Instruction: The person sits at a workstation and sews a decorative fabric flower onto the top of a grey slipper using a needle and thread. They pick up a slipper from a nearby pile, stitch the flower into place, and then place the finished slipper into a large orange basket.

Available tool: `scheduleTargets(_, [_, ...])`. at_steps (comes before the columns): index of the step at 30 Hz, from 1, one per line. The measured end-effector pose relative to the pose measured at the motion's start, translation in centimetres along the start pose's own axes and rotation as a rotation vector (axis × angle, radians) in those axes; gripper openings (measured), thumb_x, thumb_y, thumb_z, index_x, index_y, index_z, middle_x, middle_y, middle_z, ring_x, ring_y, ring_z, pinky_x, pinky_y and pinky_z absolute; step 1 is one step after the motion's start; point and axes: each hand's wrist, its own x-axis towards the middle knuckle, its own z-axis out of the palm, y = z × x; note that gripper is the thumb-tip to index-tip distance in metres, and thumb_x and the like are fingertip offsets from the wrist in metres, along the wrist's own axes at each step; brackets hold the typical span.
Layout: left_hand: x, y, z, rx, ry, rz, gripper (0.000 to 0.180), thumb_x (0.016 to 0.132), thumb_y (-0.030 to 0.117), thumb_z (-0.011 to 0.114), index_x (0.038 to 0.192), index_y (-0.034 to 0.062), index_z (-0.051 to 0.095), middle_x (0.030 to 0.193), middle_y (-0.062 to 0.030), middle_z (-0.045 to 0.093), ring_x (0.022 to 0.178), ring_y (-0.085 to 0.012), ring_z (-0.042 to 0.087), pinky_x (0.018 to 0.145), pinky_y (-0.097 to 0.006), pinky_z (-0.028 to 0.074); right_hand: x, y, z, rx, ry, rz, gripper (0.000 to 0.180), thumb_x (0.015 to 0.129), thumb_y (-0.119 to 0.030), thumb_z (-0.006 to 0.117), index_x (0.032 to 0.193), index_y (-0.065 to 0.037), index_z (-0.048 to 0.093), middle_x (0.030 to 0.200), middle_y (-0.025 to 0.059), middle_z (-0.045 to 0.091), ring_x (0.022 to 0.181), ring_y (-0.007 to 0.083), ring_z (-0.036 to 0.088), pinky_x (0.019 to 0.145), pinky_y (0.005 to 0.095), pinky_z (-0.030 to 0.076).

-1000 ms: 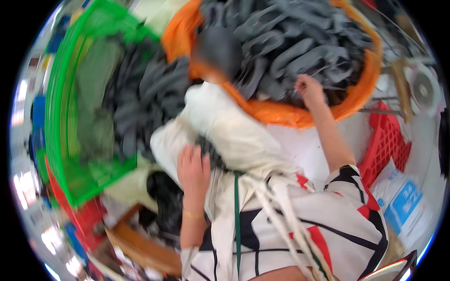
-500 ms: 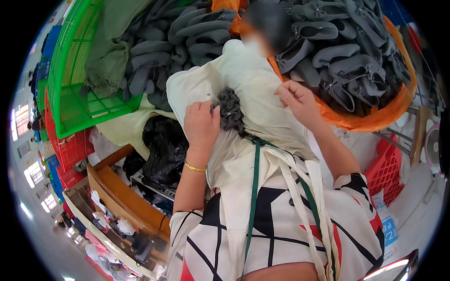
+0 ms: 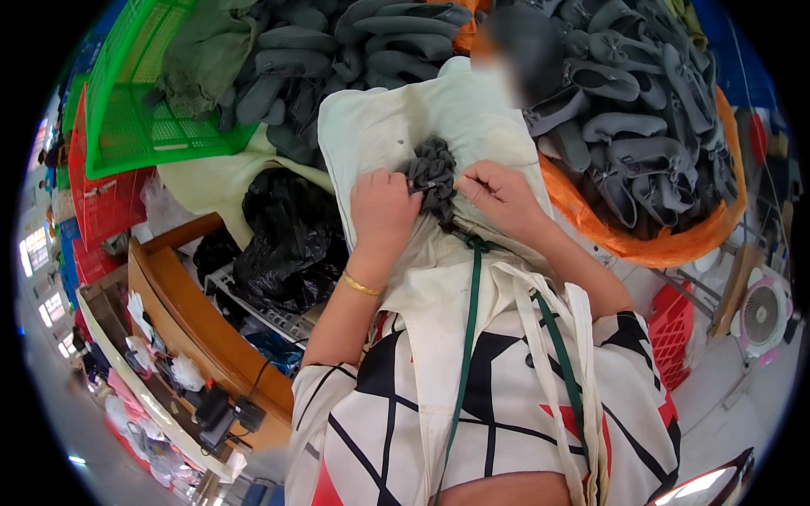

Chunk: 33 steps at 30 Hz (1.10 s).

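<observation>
A bunch of dark grey gathered fabric pieces (image 3: 434, 175), looking like small bows, lies on the off-white cloth (image 3: 489, 110) over my lap. Closed against the bunch's left side is my left hand (image 3: 384, 211), its thumb and fingertips on the fabric. My right hand (image 3: 499, 196) is at the bunch's right edge, thumb and forefinger pinched together. Whatever sits between those fingertips is too small to make out. Below the bunch, a dark green strap (image 3: 471, 312) is knotted over my apron.
Grey flat shoes (image 3: 629, 152) with bows fill an orange bag (image 3: 650, 249) at the far right. More grey shoes (image 3: 291, 63) pile up beside a green crate (image 3: 160, 152). A black plastic bag (image 3: 291, 240) and a wooden drawer unit (image 3: 211, 337) stand left; a fan (image 3: 762, 312) is right.
My right hand has come from near the orange bag, inward to the bunch of grey fabric. My left hand stays on the bunch. The whole view has shifted slightly.
</observation>
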Motion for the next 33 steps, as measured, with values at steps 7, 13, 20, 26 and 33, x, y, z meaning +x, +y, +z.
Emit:
scheduleTargets(7, [-0.8, -0.3, -1.5, -0.162, 0.056, 0.077, 0.016, 0.075, 0.01, 0.072, 0.086, 0.0055, 0.061, 0.092, -0.0104, 0.063, 0.089, -0.031, 0.059, 0.08, -0.043, 0.047, 0.7, -0.1, 1.4, 0.038, 0.1, -0.046, 0.022, 0.089, -0.018, 0.072, 0.098, 0.001, 0.066, 0.082, 0.0094, 0.061, 0.074, 0.0159, 0.057, 0.066, 0.0295, 0.046])
scheduleTargets(13, [-1.9, 1.0, -3.7, -0.49, -0.045, 0.118, 0.019, 0.08, 0.006, 0.073, 0.093, 0.0016, 0.06, 0.105, -0.0108, 0.067, 0.093, -0.0272, 0.064, 0.082, -0.035, 0.052, 0.6, -1.7, 2.1, 0.04, -0.158, 0.067, 0.018, 0.088, -0.015, 0.071, 0.095, 0.001, 0.067, 0.083, 0.011, 0.063, 0.075, 0.0174, 0.059, 0.065, 0.0308, 0.047])
scheduleTargets(20, [-2.9, 0.1, -3.6, -1.049, -0.289, -0.265, 0.026, 0.093, 0.013, 0.07, 0.114, -0.0018, 0.065, 0.098, -0.0031, 0.067, 0.086, -0.0092, 0.059, 0.076, -0.025, 0.05, -0.3, -1.4, 2.9, -0.008, -0.021, -0.172, 0.013, 0.086, -0.01, 0.07, 0.094, 0.0, 0.067, 0.08, 0.0111, 0.061, 0.072, 0.0236, 0.057, 0.064, 0.033, 0.046])
scheduleTargets(26, [-3.7, -0.3, -2.6, -1.478, -0.423, -0.452, 0.023, 0.094, 0.012, 0.069, 0.112, -0.0021, 0.066, 0.099, 0.0005, 0.067, 0.084, -0.0063, 0.058, 0.074, -0.021, 0.048, -0.8, -1.3, 2.7, -0.196, 0.013, -0.533, 0.019, 0.083, -0.006, 0.072, 0.1, -0.003, 0.068, 0.077, 0.0102, 0.058, 0.072, 0.0261, 0.056, 0.063, 0.0352, 0.046])
scheduleTargets(33, [-4.3, -0.2, -3.1, -0.808, -0.053, -0.044, 0.02, 0.083, 0.005, 0.075, 0.103, 0.0027, 0.071, 0.087, -0.0063, 0.066, 0.077, -0.0188, 0.061, 0.067, -0.03, 0.049, -1.0, -2.4, 1.1, -0.112, 0.1, -0.28, 0.016, 0.091, -0.007, 0.066, 0.106, -0.002, 0.067, 0.088, 0.0108, 0.064, 0.075, 0.0196, 0.062, 0.067, 0.0281, 0.049])
